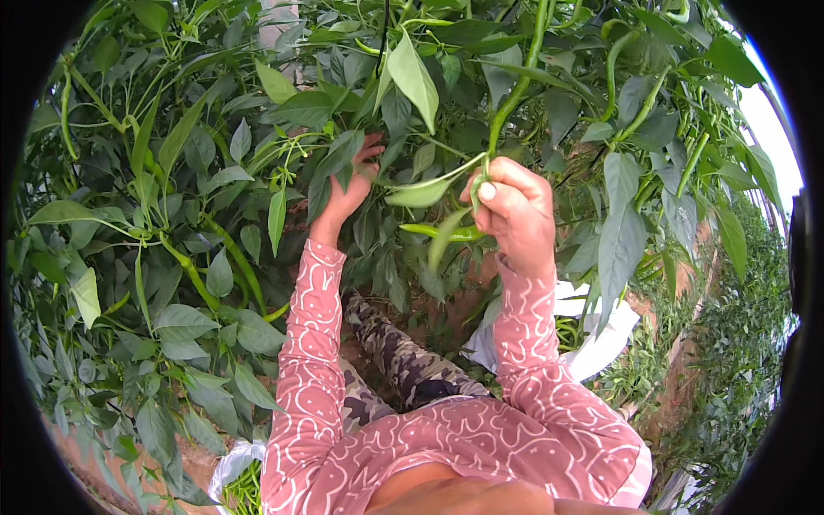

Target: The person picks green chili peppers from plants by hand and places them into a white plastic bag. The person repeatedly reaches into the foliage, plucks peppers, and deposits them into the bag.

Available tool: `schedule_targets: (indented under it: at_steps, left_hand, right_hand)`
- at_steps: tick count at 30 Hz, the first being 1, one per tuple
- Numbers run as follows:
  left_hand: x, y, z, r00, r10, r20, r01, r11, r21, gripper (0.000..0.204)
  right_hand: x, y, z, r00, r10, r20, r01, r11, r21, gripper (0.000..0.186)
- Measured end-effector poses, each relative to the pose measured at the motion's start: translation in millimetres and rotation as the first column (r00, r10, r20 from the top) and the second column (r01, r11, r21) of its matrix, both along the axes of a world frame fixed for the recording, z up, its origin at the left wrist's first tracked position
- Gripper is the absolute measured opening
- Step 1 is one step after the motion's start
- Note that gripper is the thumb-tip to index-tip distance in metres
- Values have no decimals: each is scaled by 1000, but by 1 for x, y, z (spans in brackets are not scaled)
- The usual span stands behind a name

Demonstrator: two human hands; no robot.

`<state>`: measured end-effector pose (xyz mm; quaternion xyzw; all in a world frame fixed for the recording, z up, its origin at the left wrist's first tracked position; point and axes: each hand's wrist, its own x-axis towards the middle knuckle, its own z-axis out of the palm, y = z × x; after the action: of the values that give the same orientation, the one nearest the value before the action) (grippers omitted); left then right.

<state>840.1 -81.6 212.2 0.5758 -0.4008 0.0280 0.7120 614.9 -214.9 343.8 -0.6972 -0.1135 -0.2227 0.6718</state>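
Note:
My left hand [348, 193] reaches into the pepper plant on the left, partly covered by leaves. Its visible fingers look stretched out and apart, with nothing seen in them. My right hand [515, 210] is closed, thumb against fingers, around a leafy green shoot [479, 184] of the pepper plant. Above that hand a long green stalk-like length [519, 86] runs up to the top edge; whether it is a stem or a pepper is hard to tell. A long green pepper [442, 232] lies level beside the right hand, its far end hidden behind the fingers.
Dense pepper foliage [184, 326] surrounds both arms, with more long green peppers [189, 270] hanging at left and right. A white sack [601, 343] with green peppers stands at my right; a clear bag [236, 472] of peppers sits at lower left. Bare soil [678, 378] shows at right.

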Motion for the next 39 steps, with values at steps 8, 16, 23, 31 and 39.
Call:
schedule_targets:
  at_steps: [8, 16, 23, 31, 39]
  left_hand:
    - [2, -1, -4, 994, 95, 58, -98, 993, 59, 50]
    - [-3, 3, 0, 999, 2, -50, 5, 992, 124, 57]
    - [0, 2, -6, 999, 38, 25, -41, 991, 126, 51]
    - [-5, 14, -2, 996, -81, -41, 89, 967, 239, 50]
    - [-15, 30, 2, 952, -187, -242, 248, 934, 256, 46]
  right_hand:
    - [119, -8, -18, 891, -434, 137, 453, 823, -343, 31]
    - [89, -28, -36, 961, 155, 229, -248, 851, 463, 10]
    - [-69, -62, -118, 725, -191, -661, -504, 507, -699, 28]
    - [-83, -74, -155, 810, -210, -547, -92, 876, -473, 24]
    - [63, -36, -200, 932, -355, -78, 286, 849, -444, 19]
